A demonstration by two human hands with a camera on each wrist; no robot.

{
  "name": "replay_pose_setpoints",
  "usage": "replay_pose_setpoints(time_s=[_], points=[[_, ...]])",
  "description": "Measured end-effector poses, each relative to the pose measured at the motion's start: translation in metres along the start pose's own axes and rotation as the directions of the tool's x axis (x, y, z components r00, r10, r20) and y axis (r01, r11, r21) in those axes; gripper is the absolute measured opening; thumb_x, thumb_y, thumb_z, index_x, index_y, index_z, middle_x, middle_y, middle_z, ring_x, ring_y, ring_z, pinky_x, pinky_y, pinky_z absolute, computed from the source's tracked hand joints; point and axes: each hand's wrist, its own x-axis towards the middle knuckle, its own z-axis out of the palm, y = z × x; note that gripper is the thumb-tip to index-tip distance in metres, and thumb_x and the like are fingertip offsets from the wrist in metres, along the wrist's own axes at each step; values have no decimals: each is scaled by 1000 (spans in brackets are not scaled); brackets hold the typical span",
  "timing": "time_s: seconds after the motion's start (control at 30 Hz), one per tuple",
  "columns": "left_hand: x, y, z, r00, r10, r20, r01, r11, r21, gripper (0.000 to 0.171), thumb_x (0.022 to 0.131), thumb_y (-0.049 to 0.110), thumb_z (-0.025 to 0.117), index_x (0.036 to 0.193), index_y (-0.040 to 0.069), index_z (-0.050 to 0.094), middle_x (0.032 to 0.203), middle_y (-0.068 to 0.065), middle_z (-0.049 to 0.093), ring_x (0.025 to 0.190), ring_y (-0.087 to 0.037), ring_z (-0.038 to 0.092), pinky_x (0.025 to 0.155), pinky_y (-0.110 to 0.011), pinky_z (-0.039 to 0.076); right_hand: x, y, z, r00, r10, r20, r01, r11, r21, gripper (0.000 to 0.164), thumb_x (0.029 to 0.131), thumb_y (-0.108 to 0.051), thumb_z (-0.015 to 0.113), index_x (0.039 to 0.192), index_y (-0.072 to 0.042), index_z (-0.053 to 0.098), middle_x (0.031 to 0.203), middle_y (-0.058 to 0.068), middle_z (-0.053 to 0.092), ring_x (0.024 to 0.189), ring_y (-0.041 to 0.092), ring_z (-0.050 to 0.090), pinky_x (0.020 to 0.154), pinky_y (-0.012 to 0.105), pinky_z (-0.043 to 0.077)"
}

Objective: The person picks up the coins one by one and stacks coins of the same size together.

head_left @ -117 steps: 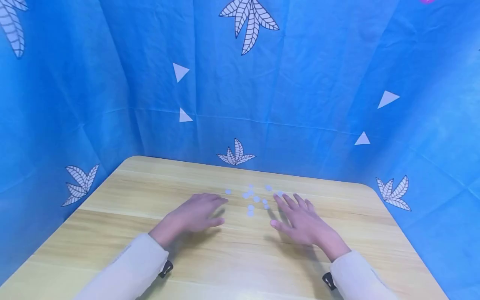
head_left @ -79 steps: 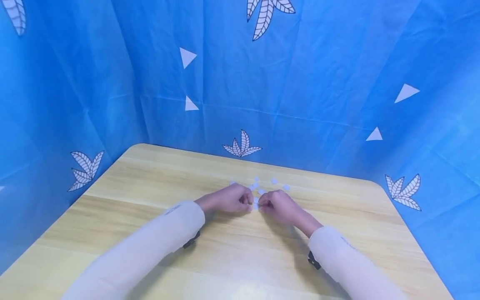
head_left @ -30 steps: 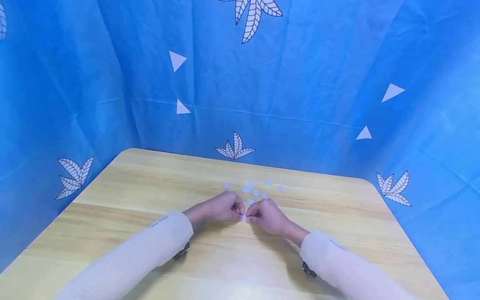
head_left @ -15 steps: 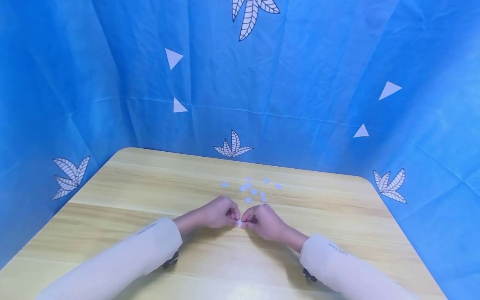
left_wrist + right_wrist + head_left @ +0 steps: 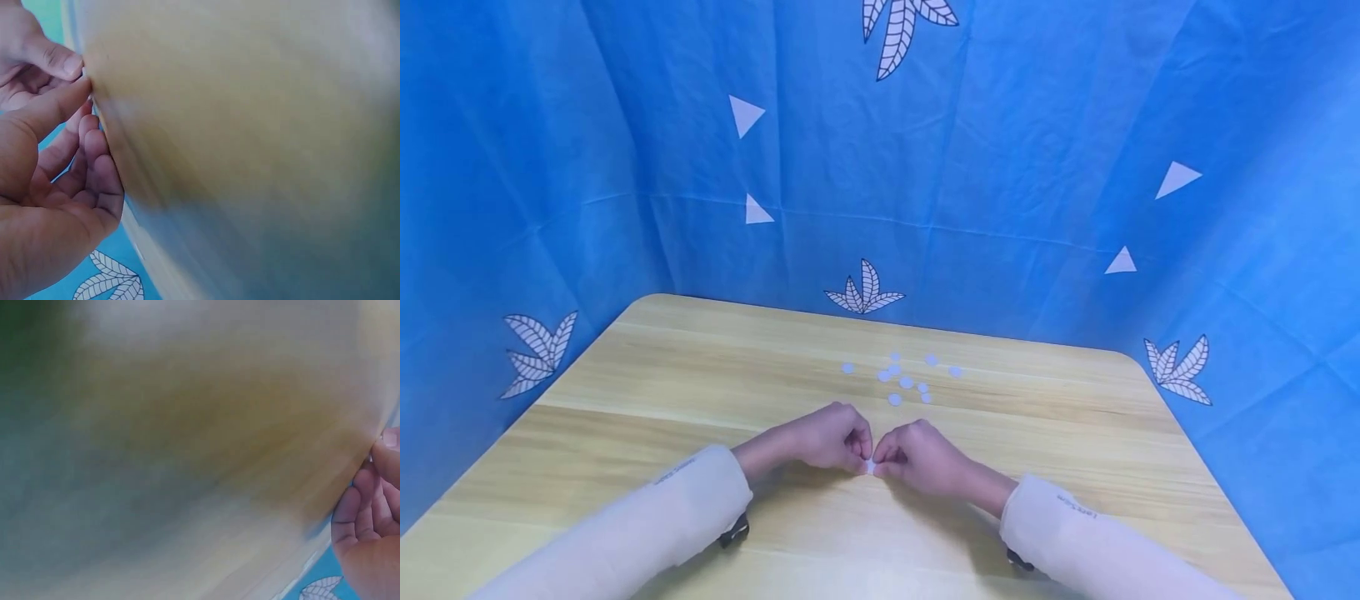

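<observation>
Near the middle of the table, a small white round disc (image 5: 870,467) shows between the fingertips of both hands. My left hand (image 5: 831,436) pinches its left side with thumb and forefinger. From the other side, my right hand (image 5: 923,457) pinches the right edge. The fingers cover most of the disc, and only a white sliver (image 5: 84,72) of it appears in the left wrist view. Behind the hands, several more flat pale discs (image 5: 906,382) lie scattered on the wood.
The light wooden table (image 5: 700,350) has rounded far corners. Blue cloth (image 5: 1015,150) with white leaf and triangle prints hangs around its back and sides. Black straps (image 5: 735,530) show under the pale sleeves (image 5: 647,508).
Both hands, at first spread above the table, came together on one disc near the group. They have since drawn it back toward the person, slightly left; the other discs stay put.
</observation>
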Motion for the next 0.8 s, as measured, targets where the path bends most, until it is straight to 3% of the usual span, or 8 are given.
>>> replay_pose_setpoints(time_s=[0.4, 0.8], points=[[-16, 11, 1, 998, -21, 58, 21, 1000, 5, 15, 81, 5, 83, 83, 15, 71, 75, 8, 63, 69, -7, 58, 66, -23, 51, -6, -15, 8, 998, -41, 38, 42, 999, -26, 5, 89, -4, 78, 94, -3, 76, 86, 1, 77, 73, -5, 63, 68, 13, 53], [-18, 13, 1, 997, -45, 55, 45, 999, -1, 17, 80, 3, 84, 82, 14, 72, 74, 8, 64, 69, -8, 59, 66, -24, 52, -7, -20, 10, 999, -39, 29, 40, 999, -13, 5, 89, -3, 78, 93, -3, 75, 85, 2, 76, 72, -5, 63, 68, 13, 53]])
